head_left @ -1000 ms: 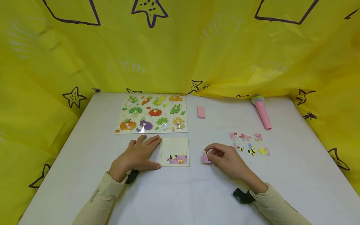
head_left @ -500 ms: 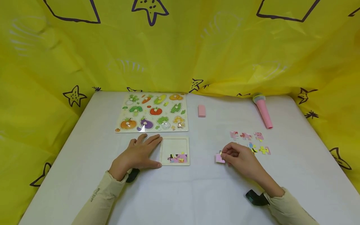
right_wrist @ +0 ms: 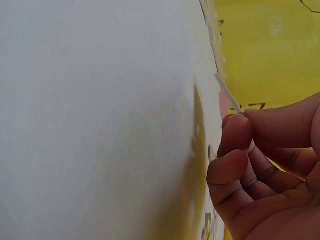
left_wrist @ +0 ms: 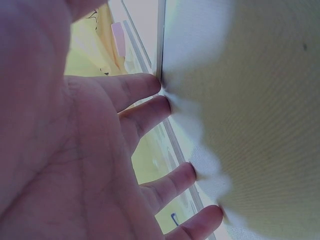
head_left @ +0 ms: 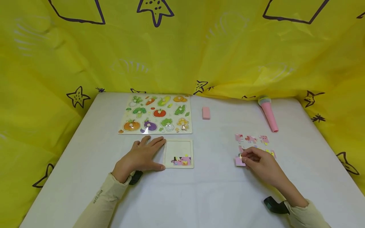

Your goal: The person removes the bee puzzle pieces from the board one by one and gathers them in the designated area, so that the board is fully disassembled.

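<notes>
My right hand (head_left: 263,164) pinches a pink jigsaw piece (head_left: 239,161) between thumb and fingers, just in front of the loose jigsaw pieces (head_left: 251,139). Edge-on, that same piece (right_wrist: 228,93) shows as a thin strip above the table in the right wrist view. My left hand (head_left: 144,155) rests with spread fingers at the left edge of a square puzzle frame (head_left: 193,154). Its fingertips (left_wrist: 161,104) touch down beside the frame in the left wrist view. Joined pink pieces (head_left: 182,161) lie in the frame's lower right part. The right hand partly covers the near row of loose pieces.
A vegetable puzzle board (head_left: 155,123) lies behind the frame. A pink block (head_left: 206,113) stands right of it, and a pink toy microphone (head_left: 269,115) lies at the back right. A yellow curtain (head_left: 182,47) closes off the table's far side.
The right hand has moved right with the pink jigsaw piece, away from the frame and up to the loose pieces. The left hand stays at the frame.
</notes>
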`<move>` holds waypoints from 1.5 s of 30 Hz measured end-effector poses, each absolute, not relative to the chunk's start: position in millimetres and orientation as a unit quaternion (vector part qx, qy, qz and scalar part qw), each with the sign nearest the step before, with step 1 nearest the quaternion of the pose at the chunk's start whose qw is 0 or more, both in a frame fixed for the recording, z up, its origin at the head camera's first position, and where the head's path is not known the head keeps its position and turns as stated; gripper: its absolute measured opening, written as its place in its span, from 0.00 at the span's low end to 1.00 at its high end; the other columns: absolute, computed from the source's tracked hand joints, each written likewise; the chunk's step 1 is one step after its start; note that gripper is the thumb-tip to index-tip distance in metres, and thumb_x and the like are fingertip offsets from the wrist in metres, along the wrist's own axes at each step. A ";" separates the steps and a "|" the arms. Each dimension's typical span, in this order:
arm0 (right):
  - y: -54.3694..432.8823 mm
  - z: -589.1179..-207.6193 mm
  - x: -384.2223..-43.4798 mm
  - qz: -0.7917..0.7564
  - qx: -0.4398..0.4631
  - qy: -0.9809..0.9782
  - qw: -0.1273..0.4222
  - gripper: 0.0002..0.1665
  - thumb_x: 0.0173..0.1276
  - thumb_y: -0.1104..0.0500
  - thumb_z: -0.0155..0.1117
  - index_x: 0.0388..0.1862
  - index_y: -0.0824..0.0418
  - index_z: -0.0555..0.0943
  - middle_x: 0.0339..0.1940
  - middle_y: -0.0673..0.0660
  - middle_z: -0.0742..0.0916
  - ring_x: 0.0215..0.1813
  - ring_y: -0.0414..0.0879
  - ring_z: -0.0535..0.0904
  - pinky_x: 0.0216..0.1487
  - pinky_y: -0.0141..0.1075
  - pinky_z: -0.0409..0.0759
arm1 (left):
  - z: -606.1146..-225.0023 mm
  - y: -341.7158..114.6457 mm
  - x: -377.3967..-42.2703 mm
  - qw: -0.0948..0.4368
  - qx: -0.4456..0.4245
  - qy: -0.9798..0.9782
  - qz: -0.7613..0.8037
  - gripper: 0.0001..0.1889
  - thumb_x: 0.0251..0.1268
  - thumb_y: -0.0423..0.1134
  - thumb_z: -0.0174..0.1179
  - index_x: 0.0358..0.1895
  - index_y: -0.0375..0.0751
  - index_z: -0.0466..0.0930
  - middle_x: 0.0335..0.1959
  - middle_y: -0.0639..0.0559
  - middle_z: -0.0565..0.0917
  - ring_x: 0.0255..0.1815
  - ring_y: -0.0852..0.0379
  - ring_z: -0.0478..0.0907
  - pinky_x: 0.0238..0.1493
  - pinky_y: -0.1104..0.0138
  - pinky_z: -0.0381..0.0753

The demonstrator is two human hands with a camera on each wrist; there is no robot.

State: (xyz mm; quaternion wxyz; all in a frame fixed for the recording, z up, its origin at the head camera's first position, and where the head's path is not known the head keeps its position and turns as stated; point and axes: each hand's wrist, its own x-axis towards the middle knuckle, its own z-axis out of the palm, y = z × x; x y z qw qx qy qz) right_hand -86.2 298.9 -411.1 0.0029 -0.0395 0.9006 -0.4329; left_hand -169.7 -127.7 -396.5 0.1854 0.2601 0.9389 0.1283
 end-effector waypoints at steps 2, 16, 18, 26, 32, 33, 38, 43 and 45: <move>304.3 -411.2 -84.8 -0.429 -0.043 0.902 0.000 0.04 0.74 0.70 0.70 0.44 0.65 0.84 0.34 0.54 0.87 0.31 0.43 0.83 0.35 0.30 0.81 | -396.8 -127.1 -169.0 0.188 0.259 0.938 0.130 0.53 0.62 0.59 0.76 0.86 0.44 0.61 0.86 0.47 0.61 0.83 0.28 0.50 0.73 0.32 0.55; 325.5 -413.8 -79.1 -0.405 -0.047 0.913 0.000 0.05 0.73 0.73 0.69 0.45 0.68 0.84 0.37 0.55 0.88 0.35 0.37 0.83 0.37 0.27 0.81 | -395.2 -125.1 -168.7 0.190 0.259 0.939 0.122 0.53 0.62 0.59 0.76 0.86 0.44 0.60 0.86 0.48 0.61 0.83 0.29 0.49 0.73 0.31 0.55; 326.1 -415.0 -79.5 -0.400 -0.047 0.915 -0.003 0.06 0.72 0.73 0.70 0.45 0.68 0.85 0.37 0.54 0.88 0.34 0.37 0.83 0.37 0.26 0.81 | -395.0 -125.3 -168.8 0.190 0.259 0.939 0.122 0.53 0.62 0.59 0.76 0.86 0.44 0.60 0.86 0.48 0.60 0.83 0.29 0.49 0.73 0.31 0.55; 326.4 -416.2 -81.5 -0.356 -0.059 0.933 -0.021 0.09 0.68 0.72 0.74 0.41 0.62 0.86 0.34 0.50 0.89 0.34 0.34 0.80 0.36 0.26 0.78 | -394.2 -127.2 -168.4 0.187 0.258 0.939 0.128 0.53 0.62 0.59 0.76 0.86 0.44 0.60 0.86 0.48 0.60 0.83 0.29 0.49 0.73 0.31 0.55; 324.2 -417.5 -85.6 -0.321 -0.084 0.942 -0.048 0.11 0.66 0.72 0.76 0.39 0.58 0.86 0.31 0.44 0.87 0.33 0.33 0.78 0.35 0.27 0.77 | -394.8 -128.3 -168.5 0.184 0.259 0.940 0.126 0.53 0.63 0.60 0.76 0.86 0.44 0.60 0.86 0.48 0.61 0.83 0.29 0.49 0.73 0.31 0.55; 323.5 -418.0 -86.0 -0.312 -0.089 0.944 -0.053 0.11 0.66 0.72 0.76 0.39 0.58 0.86 0.30 0.43 0.86 0.32 0.33 0.77 0.34 0.28 0.77 | -394.9 -128.4 -168.5 0.184 0.260 0.940 0.126 0.53 0.63 0.60 0.76 0.86 0.44 0.60 0.86 0.48 0.61 0.83 0.29 0.49 0.73 0.31 0.55; 318.8 -418.3 -87.3 -0.270 -0.102 0.956 -0.052 0.11 0.65 0.72 0.77 0.37 0.59 0.84 0.26 0.43 0.80 0.30 0.35 0.72 0.31 0.33 0.73 | -394.8 -128.2 -168.7 0.185 0.260 0.939 0.127 0.53 0.62 0.59 0.76 0.86 0.44 0.60 0.85 0.48 0.61 0.83 0.28 0.49 0.72 0.32 0.56; 315.2 -416.5 -89.0 -0.258 -0.093 0.961 -0.023 0.08 0.67 0.69 0.76 0.36 0.62 0.83 0.25 0.45 0.77 0.30 0.39 0.70 0.30 0.34 0.70 | -395.3 -128.3 -169.5 0.189 0.257 0.939 0.129 0.53 0.62 0.59 0.77 0.86 0.44 0.60 0.86 0.48 0.61 0.83 0.29 0.49 0.73 0.32 0.55; 313.1 -415.8 -89.6 -0.262 -0.093 0.960 -0.022 0.08 0.68 0.70 0.76 0.37 0.61 0.84 0.25 0.45 0.77 0.29 0.39 0.70 0.30 0.34 0.70 | -395.8 -128.5 -170.1 0.192 0.257 0.938 0.128 0.53 0.62 0.59 0.77 0.86 0.45 0.60 0.86 0.48 0.60 0.84 0.29 0.48 0.73 0.32 0.54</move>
